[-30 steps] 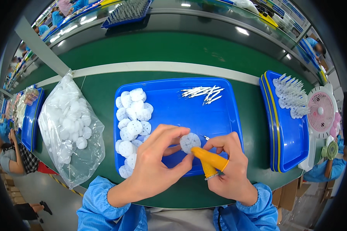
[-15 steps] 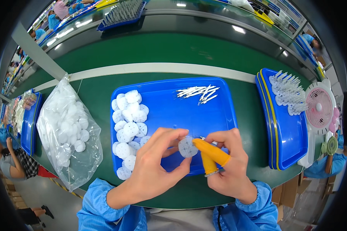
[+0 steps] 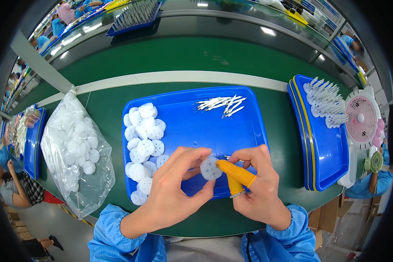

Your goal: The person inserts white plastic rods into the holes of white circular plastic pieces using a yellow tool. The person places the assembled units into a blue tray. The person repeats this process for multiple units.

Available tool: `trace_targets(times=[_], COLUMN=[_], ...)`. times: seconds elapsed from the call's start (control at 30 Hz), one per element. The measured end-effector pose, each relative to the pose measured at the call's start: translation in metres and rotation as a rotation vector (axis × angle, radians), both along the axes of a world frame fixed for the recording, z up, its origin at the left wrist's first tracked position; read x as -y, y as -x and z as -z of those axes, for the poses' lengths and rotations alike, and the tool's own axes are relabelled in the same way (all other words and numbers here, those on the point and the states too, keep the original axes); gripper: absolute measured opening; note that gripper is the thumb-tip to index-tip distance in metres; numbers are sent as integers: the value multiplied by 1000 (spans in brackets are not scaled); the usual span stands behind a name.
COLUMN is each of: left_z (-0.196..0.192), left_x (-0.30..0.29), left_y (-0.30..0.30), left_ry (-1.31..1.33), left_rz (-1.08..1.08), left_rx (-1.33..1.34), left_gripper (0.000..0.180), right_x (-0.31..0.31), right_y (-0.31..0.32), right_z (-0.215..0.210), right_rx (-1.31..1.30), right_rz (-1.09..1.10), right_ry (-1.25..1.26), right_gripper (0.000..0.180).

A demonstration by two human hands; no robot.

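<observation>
Over the near side of a blue tray (image 3: 187,135), my left hand (image 3: 172,187) pinches a round translucent white plastic disc (image 3: 211,169) between thumb and fingers. My right hand (image 3: 260,187) wears yellow finger cots (image 3: 236,174), and one covered fingertip presses the disc's right edge. Behind those covers, a short piece of a thin white stick (image 3: 228,157) shows among the right fingers; most of it is hidden. Similar discs (image 3: 146,147) are heaped along the tray's left side. Thin white sticks (image 3: 225,104) with fine tips lie in its far right part.
Left of the tray stands a clear plastic bag (image 3: 81,148) of white discs. On the right, stacked blue trays (image 3: 325,161) hold discs with upright sticks (image 3: 325,100), beside a pink-and-white fan (image 3: 361,117). A conveyor (image 3: 196,56) runs behind, carrying another filled tray (image 3: 135,17).
The view has shifted slightly. Both hands stay almost in place around the disc, whose face now shows a little more fully toward me.
</observation>
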State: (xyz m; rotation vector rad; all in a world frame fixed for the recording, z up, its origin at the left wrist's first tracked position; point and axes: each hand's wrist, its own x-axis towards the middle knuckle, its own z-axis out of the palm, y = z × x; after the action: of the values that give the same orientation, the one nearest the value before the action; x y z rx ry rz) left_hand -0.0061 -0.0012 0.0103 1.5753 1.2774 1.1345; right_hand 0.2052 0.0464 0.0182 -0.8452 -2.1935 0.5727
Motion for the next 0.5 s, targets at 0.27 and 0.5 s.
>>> trace_targets(times=[0.27,0.5], left_z=[-1,-1], left_x=[0,-3], left_y=[0,-1], left_ry=[6,11], left_rz=[-6,-55], left_rx=[-16,-21], left_gripper=[58,58], right_x=[-2,1], right_y=[1,-1], right_z=[1,2], right_rx=[1,40], right_rz=[2,19], right_ry=[4,-3], right_gripper=[51,49])
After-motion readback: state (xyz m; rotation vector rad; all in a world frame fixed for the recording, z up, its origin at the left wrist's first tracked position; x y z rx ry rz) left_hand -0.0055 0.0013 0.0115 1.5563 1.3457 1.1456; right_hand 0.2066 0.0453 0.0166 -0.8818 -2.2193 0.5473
